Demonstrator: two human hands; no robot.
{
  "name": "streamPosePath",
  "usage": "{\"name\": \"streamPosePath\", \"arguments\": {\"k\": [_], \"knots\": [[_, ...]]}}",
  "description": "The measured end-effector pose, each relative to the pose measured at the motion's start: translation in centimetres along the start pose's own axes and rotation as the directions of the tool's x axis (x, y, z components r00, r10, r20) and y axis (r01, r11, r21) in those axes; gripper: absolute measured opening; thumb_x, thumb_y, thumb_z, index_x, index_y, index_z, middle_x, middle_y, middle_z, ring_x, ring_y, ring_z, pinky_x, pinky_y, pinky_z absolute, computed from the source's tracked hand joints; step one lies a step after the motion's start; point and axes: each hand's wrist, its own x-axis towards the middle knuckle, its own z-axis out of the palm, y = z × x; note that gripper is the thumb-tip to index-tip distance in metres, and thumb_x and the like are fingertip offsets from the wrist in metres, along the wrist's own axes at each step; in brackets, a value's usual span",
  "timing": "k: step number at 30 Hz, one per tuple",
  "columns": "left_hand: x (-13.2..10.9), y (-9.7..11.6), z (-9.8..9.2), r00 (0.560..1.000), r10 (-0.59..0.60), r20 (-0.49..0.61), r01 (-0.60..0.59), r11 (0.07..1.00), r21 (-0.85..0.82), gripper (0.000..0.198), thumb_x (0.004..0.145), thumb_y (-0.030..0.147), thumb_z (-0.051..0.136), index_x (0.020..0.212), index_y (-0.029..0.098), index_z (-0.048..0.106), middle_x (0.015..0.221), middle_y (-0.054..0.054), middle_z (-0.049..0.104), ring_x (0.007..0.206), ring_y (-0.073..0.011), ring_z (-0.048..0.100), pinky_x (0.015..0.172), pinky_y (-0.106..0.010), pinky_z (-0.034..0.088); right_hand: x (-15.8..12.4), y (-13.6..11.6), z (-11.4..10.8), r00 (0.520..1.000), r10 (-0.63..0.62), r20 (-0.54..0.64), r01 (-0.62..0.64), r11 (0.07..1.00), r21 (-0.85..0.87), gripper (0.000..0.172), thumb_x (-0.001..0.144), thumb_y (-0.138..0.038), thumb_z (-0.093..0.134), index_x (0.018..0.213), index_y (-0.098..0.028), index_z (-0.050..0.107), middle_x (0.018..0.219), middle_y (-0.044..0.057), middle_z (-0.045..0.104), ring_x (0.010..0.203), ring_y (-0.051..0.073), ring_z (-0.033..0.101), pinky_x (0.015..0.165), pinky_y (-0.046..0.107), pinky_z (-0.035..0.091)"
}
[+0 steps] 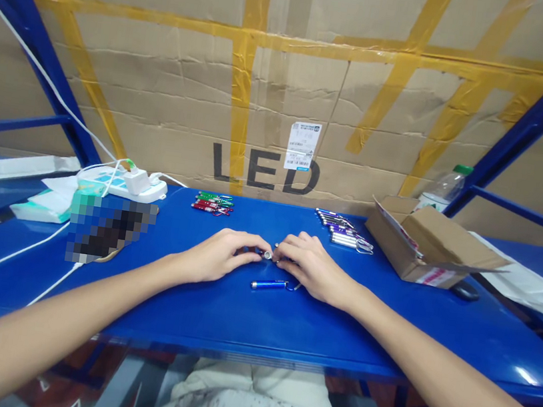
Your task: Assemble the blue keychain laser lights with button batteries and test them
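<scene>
My left hand [220,255] and my right hand [312,265] meet over the middle of the desk, fingers bent into pinches. Between the fingertips shows the round silver end of a small flashlight [267,255]; the rest of it is mostly hidden by the fingers. Both hands seem to grip it. Just in front of them lies a blue flashlight [269,285], slim and pen-shaped, with a metal clip at its right end close under my right hand. Farther back on the left are green flashlights [212,196] and red flashlights [210,207]; on the right are purple flashlights [339,228] and silver flashlights [347,240].
An open cardboard box [409,266] stands at the right, with a green-capped bottle [445,187] behind it. On the left are a white power strip [152,192], a tissue pack [43,206], cables and a blurred-out dark object [110,235]. A large carton [174,102] closes off the back.
</scene>
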Motion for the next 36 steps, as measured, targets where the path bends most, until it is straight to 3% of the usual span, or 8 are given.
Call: {"name": "streamPosePath", "arguments": {"k": [9,15,22,26,31,36], "knots": [[0.0,0.2,0.2,0.993,-0.109,0.038,0.114,0.978,-0.175,0.029,0.105,0.03,0.063,0.132,0.021,0.068,0.115,-0.006,0.082,0.102,-0.021,0.077,0.09,-0.031,0.057,0.0,0.3,0.1,1.0,-0.025,0.018,0.024,0.999,0.033,0.017,0.112,-0.022,0.052,0.109,-0.024,0.069,0.109,0.008,0.07,0.1,0.026,0.056,0.089,0.04,0.041],[-0.1,0.4,0.0,0.999,-0.034,-0.012,0.035,0.998,0.062,0.025,0.109,0.035,0.057,0.128,0.026,0.071,0.121,-0.004,0.078,0.106,-0.0215,0.071,0.098,-0.034,0.052,-0.2,0.1,0.0,0.999,-0.001,0.044,0.0,1.0,0.005,0.015,0.112,-0.023,0.051,0.102,-0.023,0.061,0.106,0.007,0.066,0.094,0.025,0.055,0.084,0.039,0.041],[-0.2,0.6,0.0,1.0,-0.008,0.0,0.008,0.994,0.112,0.025,0.111,0.033,0.055,0.13,0.026,0.069,0.121,-0.004,0.076,0.108,-0.0211,0.067,0.1,-0.033,0.05,-0.3,-0.1,-0.3,0.997,0.0,0.078,-0.004,0.999,0.044,0.017,0.113,-0.02,0.047,0.097,-0.024,0.05,0.098,0.004,0.062,0.088,0.023,0.052,0.081,0.037,0.041],[-0.2,0.5,0.0,0.999,-0.039,0.012,0.038,0.993,0.109,0.025,0.11,0.034,0.057,0.129,0.026,0.07,0.112,-0.003,0.074,0.1,-0.0203,0.067,0.094,-0.032,0.05,-0.2,-0.1,-0.4,0.999,0.019,-0.044,-0.013,0.989,0.147,0.014,0.114,-0.024,0.045,0.1,-0.025,0.05,0.1,0.004,0.062,0.091,0.023,0.054,0.081,0.036,0.043],[-0.1,0.4,0.3,0.998,-0.06,0.017,0.059,0.997,0.058,0.026,0.108,0.036,0.061,0.129,0.025,0.07,0.104,-0.002,0.073,0.09,-0.0189,0.068,0.086,-0.03,0.051,0.0,-0.8,-0.6,0.959,0.061,-0.275,0.011,0.967,0.255,0.009,0.112,-0.029,0.052,0.105,-0.025,0.056,0.103,0.005,0.066,0.094,0.023,0.057,0.086,0.037,0.047],[-0.1,0.5,0.4,0.998,-0.068,0.009,0.068,0.998,0.012,0.024,0.107,0.036,0.063,0.126,0.023,0.071,0.105,-0.002,0.075,0.088,-0.0178,0.068,0.084,-0.029,0.05,0.1,-1.4,-0.5,0.932,0.011,-0.363,0.108,0.946,0.306,0.008,0.11,-0.03,0.059,0.11,-0.025,0.065,0.106,0.006,0.073,0.096,0.023,0.062,0.088,0.038,0.052]]}}
